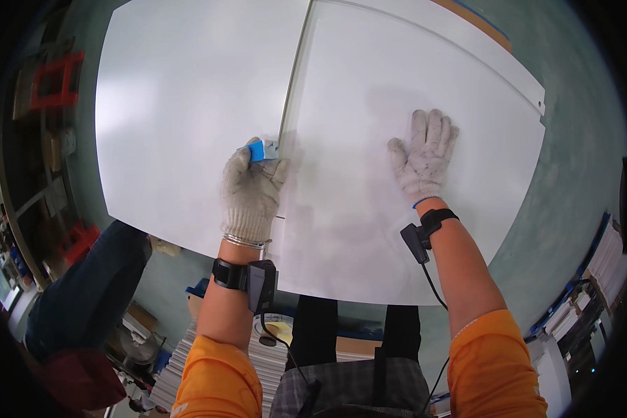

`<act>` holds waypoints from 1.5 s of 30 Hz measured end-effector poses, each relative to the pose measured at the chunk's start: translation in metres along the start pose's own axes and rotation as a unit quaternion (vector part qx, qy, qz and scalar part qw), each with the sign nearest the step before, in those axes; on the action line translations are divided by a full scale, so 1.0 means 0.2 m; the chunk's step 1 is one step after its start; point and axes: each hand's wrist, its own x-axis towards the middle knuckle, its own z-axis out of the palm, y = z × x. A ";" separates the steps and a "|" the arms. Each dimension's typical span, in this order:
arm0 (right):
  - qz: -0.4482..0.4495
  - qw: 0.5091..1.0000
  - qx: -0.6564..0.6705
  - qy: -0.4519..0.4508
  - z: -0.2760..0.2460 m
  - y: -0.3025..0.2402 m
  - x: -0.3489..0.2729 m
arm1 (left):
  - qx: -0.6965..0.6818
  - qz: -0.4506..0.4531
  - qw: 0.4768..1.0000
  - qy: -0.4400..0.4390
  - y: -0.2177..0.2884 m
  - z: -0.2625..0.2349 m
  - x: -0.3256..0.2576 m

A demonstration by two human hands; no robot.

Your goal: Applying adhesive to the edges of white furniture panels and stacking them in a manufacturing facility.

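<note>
Large white panels (355, 76) lie in front of me, with a narrow seam running away from me between the left and right ones. My left hand (252, 184), in a pale knitted glove, is closed on a small blue and white block (263, 150) right beside the seam. What exactly the block is, I cannot make out. Farther right, my right hand (425, 160) rests flat on the right panel, fingers spread, in the same kind of smudged glove. Nothing is held in it.
At the lower left, another person's leg in dark trousers (90, 285) stands close to the panel's edge. Red frames (57, 80) and shelving line the far left. Stacked white sheets (174, 369) lie below my left arm. Cables hang from the devices strapped to my wrists.
</note>
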 end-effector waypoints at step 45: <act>0.002 1.000 0.017 0.016 0.03 0.02 -0.02 | 0.628 0.217 0.726 0.177 -0.14 0.17 0.14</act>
